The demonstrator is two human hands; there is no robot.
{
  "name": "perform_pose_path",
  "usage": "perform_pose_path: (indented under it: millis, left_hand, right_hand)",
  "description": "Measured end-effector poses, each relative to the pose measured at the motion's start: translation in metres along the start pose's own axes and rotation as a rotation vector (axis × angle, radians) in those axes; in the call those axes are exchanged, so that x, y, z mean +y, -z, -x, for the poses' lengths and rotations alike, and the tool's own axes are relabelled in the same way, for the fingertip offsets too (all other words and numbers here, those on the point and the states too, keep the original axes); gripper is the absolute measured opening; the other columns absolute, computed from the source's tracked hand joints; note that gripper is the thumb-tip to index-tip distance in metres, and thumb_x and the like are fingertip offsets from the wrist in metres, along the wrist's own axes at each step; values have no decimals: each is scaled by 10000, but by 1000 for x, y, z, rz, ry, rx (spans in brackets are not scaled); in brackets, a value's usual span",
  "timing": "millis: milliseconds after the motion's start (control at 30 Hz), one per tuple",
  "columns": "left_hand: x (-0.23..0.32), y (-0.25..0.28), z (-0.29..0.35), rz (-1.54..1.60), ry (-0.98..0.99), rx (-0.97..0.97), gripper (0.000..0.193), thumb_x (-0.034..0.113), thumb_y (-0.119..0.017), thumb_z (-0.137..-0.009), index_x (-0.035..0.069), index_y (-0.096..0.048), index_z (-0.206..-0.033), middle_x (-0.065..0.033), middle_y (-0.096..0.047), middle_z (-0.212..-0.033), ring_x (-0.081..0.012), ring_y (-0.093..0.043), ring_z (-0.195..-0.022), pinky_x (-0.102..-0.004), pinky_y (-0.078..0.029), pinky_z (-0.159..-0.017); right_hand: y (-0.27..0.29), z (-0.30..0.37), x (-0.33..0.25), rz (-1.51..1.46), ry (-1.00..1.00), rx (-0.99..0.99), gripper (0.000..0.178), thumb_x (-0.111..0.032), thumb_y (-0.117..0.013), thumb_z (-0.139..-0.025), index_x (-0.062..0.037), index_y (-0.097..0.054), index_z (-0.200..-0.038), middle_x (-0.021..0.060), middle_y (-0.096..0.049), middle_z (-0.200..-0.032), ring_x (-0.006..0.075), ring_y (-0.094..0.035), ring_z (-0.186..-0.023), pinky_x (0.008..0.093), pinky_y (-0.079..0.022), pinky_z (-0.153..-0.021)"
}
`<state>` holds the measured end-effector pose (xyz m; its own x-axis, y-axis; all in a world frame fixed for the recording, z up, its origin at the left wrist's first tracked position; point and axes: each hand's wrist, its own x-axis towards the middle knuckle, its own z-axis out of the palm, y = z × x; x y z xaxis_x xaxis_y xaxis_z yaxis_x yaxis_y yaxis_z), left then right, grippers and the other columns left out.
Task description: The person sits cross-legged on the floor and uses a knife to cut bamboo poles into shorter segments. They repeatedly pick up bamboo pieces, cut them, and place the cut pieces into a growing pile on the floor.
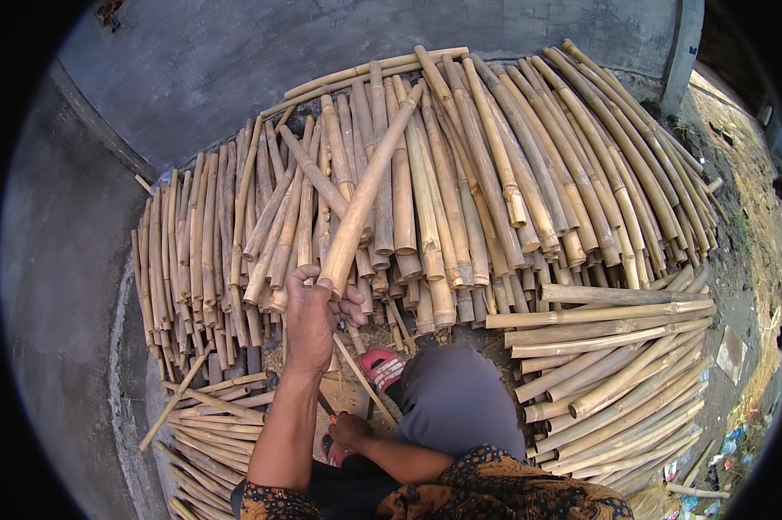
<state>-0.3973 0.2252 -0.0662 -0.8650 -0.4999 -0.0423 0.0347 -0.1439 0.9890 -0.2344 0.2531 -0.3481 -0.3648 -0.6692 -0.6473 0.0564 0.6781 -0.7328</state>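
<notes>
Bamboo everywhere, and the left hand (311,314) is up front, fingers curled tight round the near end of one pole (366,192). That pole rises away from the hand, slanting up and to the right, lying across the big stack (460,173) of cut poles that leans against the grey wall (235,61). Its far end sits over the top of the stack, near the wall.

Down low, the right hand (349,428) hangs just above the ground (347,394), near a thin dark stick (325,403) that passes under it; whether the fingers are closed on that stick I cannot tell, as the knuckles hide the grip. A thin split strip (365,379) runs diagonally between the two hands.

A pink sandal (384,366) shows on the foot beside the grey trouser knee (456,403), right at the foot of the stack.

To the right, a second pile (616,364) of longer poles lies sideways, fanning out toward the lower right. To the left, a smaller heap (213,425) of thinner sticks lies flat by the concrete. Litter (729,433) and dry grass lie at the far right edge.
</notes>
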Motion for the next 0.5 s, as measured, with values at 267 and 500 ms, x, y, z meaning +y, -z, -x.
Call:
perform_pose_path:
  millis: [267,500]
  left_hand:
    - [24,199,85,175,184,490,325,392,-367,-1034,103,-510,-1070,-65,-530,-750,-180,-476,-574,-313,-401,-532]
    - [-8,329,172,112,456,775,450,523,-329,-1094,127,-514,-989,11,-434,-586,-123,-397,-463,-300,-342,-461]
  right_hand:
    - [21,-4,-16,1,-15,28,508,-376,-609,-891,-1,-698,-1222,278,-705,-1193,429,-685,-1134,499,-534,-986]
    - [39,-8,-39,-97,105,162,458,-403,-605,-877,-10,-695,-1093,300,-708,-1085,447,-687,-1066,499,-530,-937]
